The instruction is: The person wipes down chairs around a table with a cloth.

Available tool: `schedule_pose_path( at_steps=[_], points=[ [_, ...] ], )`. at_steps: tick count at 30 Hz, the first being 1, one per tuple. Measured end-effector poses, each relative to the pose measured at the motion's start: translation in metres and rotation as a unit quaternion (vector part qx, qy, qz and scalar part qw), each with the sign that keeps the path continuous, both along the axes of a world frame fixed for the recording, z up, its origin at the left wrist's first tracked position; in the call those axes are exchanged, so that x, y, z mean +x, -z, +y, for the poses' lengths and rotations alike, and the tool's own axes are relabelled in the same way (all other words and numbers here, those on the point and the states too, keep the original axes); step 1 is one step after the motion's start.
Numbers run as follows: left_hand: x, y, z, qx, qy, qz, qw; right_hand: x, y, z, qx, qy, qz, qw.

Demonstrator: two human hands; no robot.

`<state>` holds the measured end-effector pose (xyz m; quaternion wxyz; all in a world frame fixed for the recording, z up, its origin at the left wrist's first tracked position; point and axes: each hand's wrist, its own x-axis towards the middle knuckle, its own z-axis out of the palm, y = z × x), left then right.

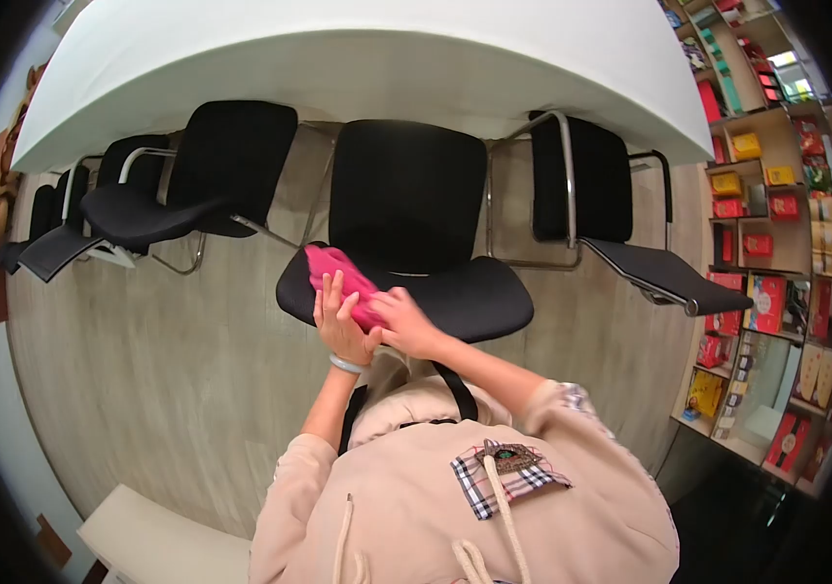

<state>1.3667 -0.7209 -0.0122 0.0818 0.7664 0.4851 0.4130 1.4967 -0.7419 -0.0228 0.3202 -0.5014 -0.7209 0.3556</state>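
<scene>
Above the seat of the middle black chair (431,302), a bright pink piece of soft fabric (343,277) is held up in front of my body. It looks bunched, and I cannot tell its exact kind. My left hand (346,326), with a pale bracelet at the wrist, holds it from the left side, its fingers fairly straight against the fabric. From the right, my right hand (408,323) grips the lower end with bent fingers. Slight motion blur covers the right fingertips. My two hands nearly touch near the thumbs.
A white table (367,63) curves across the far side. Black chairs with metal frames stand left (231,161) and right (586,180). Shelves (771,200) with red and yellow boxes line the right. A cream padded seat (163,535) is at lower left.
</scene>
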Motion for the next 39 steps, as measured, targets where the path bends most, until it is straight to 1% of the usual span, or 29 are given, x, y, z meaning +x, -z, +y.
schedule_pose_path(
  at_steps=[1, 2, 3, 5, 6, 7, 9, 10, 13, 14, 17, 18, 20, 22, 24, 26, 27, 28, 29, 31, 32, 33, 35, 36, 37, 39],
  points=[
    [0.002, 0.001, 0.002, 0.002, -0.003, 0.029, 1.0, 0.026, -0.007, -0.013, 0.005, 0.006, -0.072, 0.997],
    [0.007, -0.003, 0.007, -0.001, -0.012, 0.023, 1.0, 0.057, -0.017, -0.024, -0.004, 0.022, -0.146, 0.989],
    [0.009, -0.006, 0.009, -0.028, -0.002, 0.042, 0.999, 0.09, -0.028, -0.031, -0.023, 0.044, -0.223, 0.973],
    [0.011, -0.005, 0.011, -0.093, 0.0, 0.16, 0.983, 0.141, -0.047, -0.043, -0.061, 0.12, -0.358, 0.924],
    [0.015, -0.005, 0.013, -0.083, -0.013, 0.159, 0.984, 0.156, -0.055, -0.047, -0.07, 0.161, -0.403, 0.898],
    [0.017, -0.007, 0.016, -0.077, -0.009, 0.156, 0.985, 0.16, -0.059, -0.049, -0.052, 0.204, -0.412, 0.887],
    [0.02, -0.009, 0.018, -0.08, -0.03, 0.152, 0.985, 0.144, -0.054, -0.047, -0.044, 0.229, -0.428, 0.873],
    [0.019, -0.011, 0.017, -0.077, -0.024, 0.152, 0.985, 0.127, -0.046, -0.046, -0.049, 0.21, -0.395, 0.893],
    [0.016, -0.011, 0.013, -0.076, -0.019, 0.162, 0.984, 0.041, -0.036, -0.03, -0.007, 0.173, -0.255, 0.951],
    [0.013, -0.006, 0.01, -0.071, -0.014, 0.16, 0.985, 0.009, -0.033, -0.025, 0.006, 0.165, -0.21, 0.964],
    [0.004, 0.001, 0.005, -0.073, -0.006, 0.14, 0.987, -0.012, -0.022, -0.027, 0.008, 0.144, -0.141, 0.979],
    [0.004, 0.0, 0.004, -0.069, 0.001, 0.143, 0.987, -0.001, -0.021, -0.031, 0.01, 0.125, -0.145, 0.981],
    [0.008, 0.001, 0.0, -0.07, 0.0, 0.136, 0.988, 0.032, -0.021, -0.04, -0.004, 0.108, -0.211, 0.972],
    [0.009, 0.005, 0.0, -0.066, -0.007, 0.143, 0.988, 0.075, -0.026, -0.044, -0.038, 0.098, -0.313, 0.944],
    [0.011, 0.007, -0.001, -0.07, -0.019, 0.137, 0.988, 0.12, -0.015, -0.041, -0.064, 0.133, -0.393, 0.907],
    [0.012, 0.005, -0.004, -0.098, -0.017, 0.139, 0.985, 0.139, -0.002, -0.031, -0.09, 0.162, -0.462, 0.867],
    [0.013, 0.004, -0.003, -0.099, -0.03, 0.134, 0.986, 0.141, 0.003, -0.027, -0.103, 0.164, -0.475, 0.858],
    [0.015, 0.003, -0.005, -0.108, -0.032, 0.126, 0.986, 0.13, 0.005, -0.022, -0.103, 0.153, -0.461, 0.868],
    [0.016, 0.003, -0.007, -0.118, -0.031, 0.12, 0.985, 0.114, 0.009, -0.019, -0.1, 0.129, -0.426, 0.89],
    [0.016, 0.004, -0.008, -0.136, -0.041, 0.122, 0.982, 0.067, 0.006, -0.018, -0.085, 0.062, -0.306, 0.946],
    [0.017, 0.005, -0.008, -0.097, -0.058, 0.11, 0.987, 0.043, 0.002, -0.019, -0.082, 0.032, -0.241, 0.967],
    [0.017, 0.006, -0.008, -0.058, -0.076, 0.101, 0.99, 0.028, -0.002, -0.021, -0.085, 0.005, -0.182, 0.98],
    [0.015, 0.003, -0.011, -0.084, -0.093, 0.089, 0.988, 0.026, -0.012, -0.019, -0.089, -0.048, -0.108, 0.989],
    [0.015, -0.004, -0.013, -0.088, -0.112, 0.101, 0.985, 0.037, -0.013, -0.018, -0.097, -0.073, -0.104, 0.987],
    [0.018, -0.008, -0.014, -0.093, -0.131, 0.113, 0.981, 0.055, -0.009, -0.014, -0.08, -0.101, -0.111, 0.985],
    [0.024, -0.008, -0.016, -0.114, -0.167, 0.113, 0.973, 0.104, 0.01, -0.003, -0.072, -0.135, -0.179, 0.972]
  ],
)
